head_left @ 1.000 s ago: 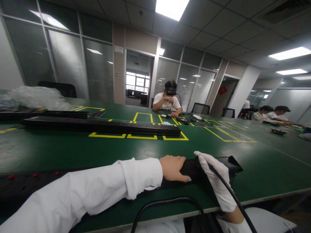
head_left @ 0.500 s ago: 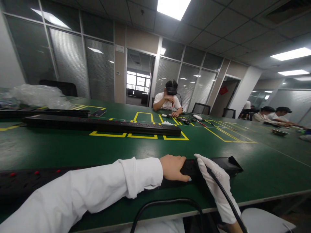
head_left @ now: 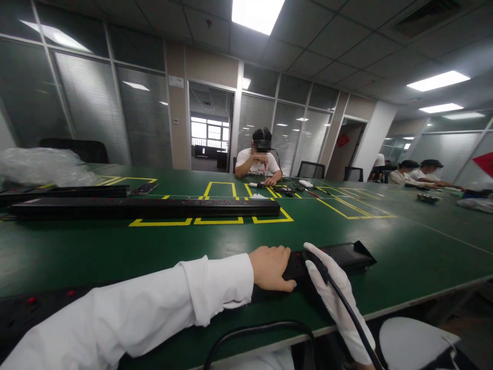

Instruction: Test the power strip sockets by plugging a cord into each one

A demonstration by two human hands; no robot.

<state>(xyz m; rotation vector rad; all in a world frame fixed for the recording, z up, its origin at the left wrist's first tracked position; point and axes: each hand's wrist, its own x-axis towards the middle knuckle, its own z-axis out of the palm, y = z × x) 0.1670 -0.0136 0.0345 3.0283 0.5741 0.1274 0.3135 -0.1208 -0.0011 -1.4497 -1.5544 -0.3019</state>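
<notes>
A long black power strip [head_left: 296, 267] with red parts along its top lies across the near side of the green table. My left hand [head_left: 270, 268], bare below a white sleeve, grips over the strip with the thumb on its near side. My right hand [head_left: 334, 285], in a white glove, holds a black power cord [head_left: 341, 298] near its thick end, just right of my left hand. That end is close to the strip's top; whether it touches cannot be made out. The cord runs down past the table edge, and a black cable loop [head_left: 262, 326] shows at the front.
Another black power strip [head_left: 173, 207] lies farther back across yellow tape outlines [head_left: 162, 222]. Clear plastic wrap [head_left: 46, 165] is heaped at the left. A person [head_left: 260, 159] sits opposite, near cables and small tools. More people sit far right. A light-coloured seat [head_left: 418, 336] stands at lower right.
The view has turned slightly, so the far strip and room appear shifted left. The cord's thick end now shows more plainly between my right fingers; my left hand keeps its hold on the strip.
</notes>
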